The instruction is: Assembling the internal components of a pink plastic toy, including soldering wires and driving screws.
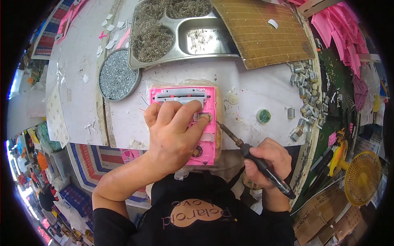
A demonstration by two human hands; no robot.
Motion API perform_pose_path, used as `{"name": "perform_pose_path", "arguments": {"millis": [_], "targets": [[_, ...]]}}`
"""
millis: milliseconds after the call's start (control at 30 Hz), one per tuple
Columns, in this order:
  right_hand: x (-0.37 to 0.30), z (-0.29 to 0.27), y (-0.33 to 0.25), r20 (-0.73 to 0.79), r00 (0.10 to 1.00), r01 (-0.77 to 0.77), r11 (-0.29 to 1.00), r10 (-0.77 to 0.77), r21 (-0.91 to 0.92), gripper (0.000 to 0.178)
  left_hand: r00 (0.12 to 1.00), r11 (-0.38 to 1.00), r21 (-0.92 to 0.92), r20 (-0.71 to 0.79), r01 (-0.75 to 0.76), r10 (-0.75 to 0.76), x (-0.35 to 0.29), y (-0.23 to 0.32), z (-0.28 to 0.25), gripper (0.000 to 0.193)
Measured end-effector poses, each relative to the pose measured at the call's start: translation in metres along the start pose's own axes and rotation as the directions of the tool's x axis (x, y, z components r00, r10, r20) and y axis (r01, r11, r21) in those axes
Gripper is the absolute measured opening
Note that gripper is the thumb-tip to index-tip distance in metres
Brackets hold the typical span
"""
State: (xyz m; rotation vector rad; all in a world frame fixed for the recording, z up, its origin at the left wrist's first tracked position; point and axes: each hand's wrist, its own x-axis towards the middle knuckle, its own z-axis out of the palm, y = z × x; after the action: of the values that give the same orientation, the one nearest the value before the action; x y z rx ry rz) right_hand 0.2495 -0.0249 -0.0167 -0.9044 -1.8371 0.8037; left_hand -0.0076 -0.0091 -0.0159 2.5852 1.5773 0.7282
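Note:
A pink plastic housing (210, 143) lies on a pale pad in front of me, with a grey slotted strip (180, 96) across its far end. My left hand (172, 131) rests over its middle, covering much of it. The fingers are curled and the thumb and a fingertip press down by a small part (203, 116) with thin wires; what they grip is too small to make out. My right hand (273, 158) is closed around the dark handle of a soldering iron (262, 167). Its tip points at the housing's right edge, close to my left fingertips.
A steel compartment tray (176, 57) holds coiled springs (154, 43). To its left stands a round dish of small metal screws (119, 74). A brown board (266, 37) overlaps the tray. Several small motors (303, 82) line the right edge, near a round green-topped tin (263, 115). A yellow fan (361, 178) stands right.

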Motion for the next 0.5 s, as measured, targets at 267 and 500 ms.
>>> {"name": "perform_pose_path", "arguments": {"millis": [267,500], "targets": [[0.0007,-0.0041,-0.0043,0.001,1.0,-0.011,1.0,0.011,-0.007,0.03,1.0,1.0,-0.016,-0.02,-0.005,0.005,-0.0024,-0.0017,0.0027,0.035],[0.0018,-0.0036,-0.006,0.002,1.0,0.006,1.0,-0.006,-0.017,0.031,0.999,1.0,-0.016,-0.038,-0.013,0.013,-0.0033,-0.0024,0.004,0.037]]}}
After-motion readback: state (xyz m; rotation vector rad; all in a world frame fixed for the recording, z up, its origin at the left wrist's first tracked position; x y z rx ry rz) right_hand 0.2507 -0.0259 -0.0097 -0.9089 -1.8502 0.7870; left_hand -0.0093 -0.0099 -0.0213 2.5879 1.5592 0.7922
